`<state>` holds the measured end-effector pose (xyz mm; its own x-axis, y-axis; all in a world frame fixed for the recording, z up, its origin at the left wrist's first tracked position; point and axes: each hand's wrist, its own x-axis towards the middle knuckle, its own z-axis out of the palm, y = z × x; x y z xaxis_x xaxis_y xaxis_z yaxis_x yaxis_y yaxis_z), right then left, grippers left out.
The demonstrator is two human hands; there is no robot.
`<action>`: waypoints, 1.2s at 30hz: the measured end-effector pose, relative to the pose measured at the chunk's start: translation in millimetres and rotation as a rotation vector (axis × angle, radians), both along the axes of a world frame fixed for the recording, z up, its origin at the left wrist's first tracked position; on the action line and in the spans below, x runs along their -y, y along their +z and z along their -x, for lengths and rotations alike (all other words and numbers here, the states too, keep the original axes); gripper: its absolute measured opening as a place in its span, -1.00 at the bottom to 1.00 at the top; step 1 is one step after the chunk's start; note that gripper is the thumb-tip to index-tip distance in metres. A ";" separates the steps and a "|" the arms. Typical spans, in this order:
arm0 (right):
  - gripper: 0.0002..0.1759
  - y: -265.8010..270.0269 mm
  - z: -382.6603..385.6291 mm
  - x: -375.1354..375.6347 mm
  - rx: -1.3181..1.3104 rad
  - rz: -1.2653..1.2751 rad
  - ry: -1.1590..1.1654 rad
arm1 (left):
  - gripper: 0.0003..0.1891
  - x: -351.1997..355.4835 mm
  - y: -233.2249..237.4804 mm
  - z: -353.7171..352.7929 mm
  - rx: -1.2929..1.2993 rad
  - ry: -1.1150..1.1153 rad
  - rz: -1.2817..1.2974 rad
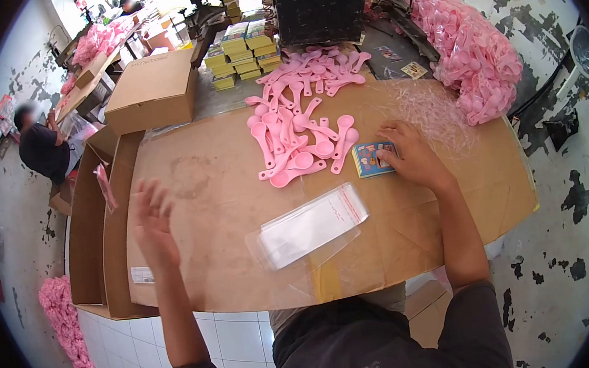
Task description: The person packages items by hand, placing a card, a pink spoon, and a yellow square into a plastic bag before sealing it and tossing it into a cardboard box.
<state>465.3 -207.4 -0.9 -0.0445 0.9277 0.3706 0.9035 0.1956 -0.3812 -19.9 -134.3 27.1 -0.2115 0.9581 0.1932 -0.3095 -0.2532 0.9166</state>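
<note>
Blue cards [367,161] under right hand [414,159], left hand [154,229] well apart

A cardboard-covered table [205,191] stands on a blotchy, paint-worn grey floor [562,246].
</note>
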 end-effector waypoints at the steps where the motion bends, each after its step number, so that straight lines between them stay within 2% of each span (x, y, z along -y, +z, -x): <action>1: -0.61 0.2 -1.1 0.0 0.013 0.027 0.019 | -0.63 6.6 -4.5 -14.1 -0.260 -0.061 -0.017; 3: -0.62 0.3 -0.4 -0.3 -0.030 0.067 0.014 | -0.66 19.9 -9.0 -45.2 -0.710 -0.368 -0.177; 5: -0.65 1.9 -0.3 -1.4 -0.066 0.074 0.007 | -0.65 38.0 9.6 -88.2 -0.991 -0.618 -0.310; 7: -0.67 2.9 2.3 -3.3 -0.103 0.052 -0.001 | -0.61 48.2 2.1 -121.3 -1.154 -0.703 -0.406; 10: -0.78 2.9 1.8 -4.3 -0.180 0.039 0.000 | -0.59 44.7 -23.8 -140.5 -1.354 -0.682 -0.559; 13: -0.85 9.1 3.6 -1.9 -0.353 0.061 -0.025 | -0.69 34.7 -25.9 -143.4 -1.199 -0.787 -0.330; 16: -0.88 3.2 0.3 -6.2 -0.907 0.073 0.052 | -0.82 33.8 -26.0 -141.9 -1.015 -0.795 -0.161; 19: -0.87 17.3 28.3 6.7 -1.051 0.144 0.229 | -0.88 29.6 -32.0 -139.5 -0.882 -0.798 -0.067; 20: -0.84 12.7 38.3 7.9 -0.958 0.178 0.246 | -0.89 26.3 -36.3 -139.0 -0.847 -0.805 -0.044; 22: -0.80 1.2 56.4 9.0 -0.772 0.246 0.279 | -0.79 19.8 -47.6 -138.4 -0.560 -0.849 0.062; 23: -0.78 1.4 62.6 9.6 -0.622 0.198 0.268 | -0.74 17.9 -50.7 -137.2 -0.417 -0.863 0.116; 25: -0.75 4.3 72.7 11.1 -0.325 0.104 0.249 | -0.64 17.2 -36.9 -135.9 -0.339 -0.841 0.164; 27: -0.72 3.0 77.3 11.0 -0.320 0.037 0.238 | -0.49 12.1 -31.5 -133.8 -0.250 -0.854 0.201; 28: -0.70 2.9 78.7 11.0 -0.314 0.003 0.232 | -0.49 12.5 -29.0 -132.9 -0.237 -0.879 0.221; 31: -0.72 -2.2 77.4 8.3 -0.436 0.007 0.246 | -0.47 16.0 -20.7 -135.5 -0.211 -0.926 0.228; 34: -0.72 -6.3 86.3 8.3 -1.160 0.146 0.206 | -0.45 19.7 -28.9 -136.6 -0.243 -0.934 0.176; 36: -0.72 -7.1 79.1 7.9 -1.160 0.135 0.228 | -0.44 20.2 -31.6 -136.0 -0.283 -0.935 0.157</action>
<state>386.2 -215.3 -8.0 0.0844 0.9765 0.1986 -0.0449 0.2028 -0.9782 116.1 -154.5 -4.5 0.6776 0.7351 -0.0233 -0.0871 0.1116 0.9899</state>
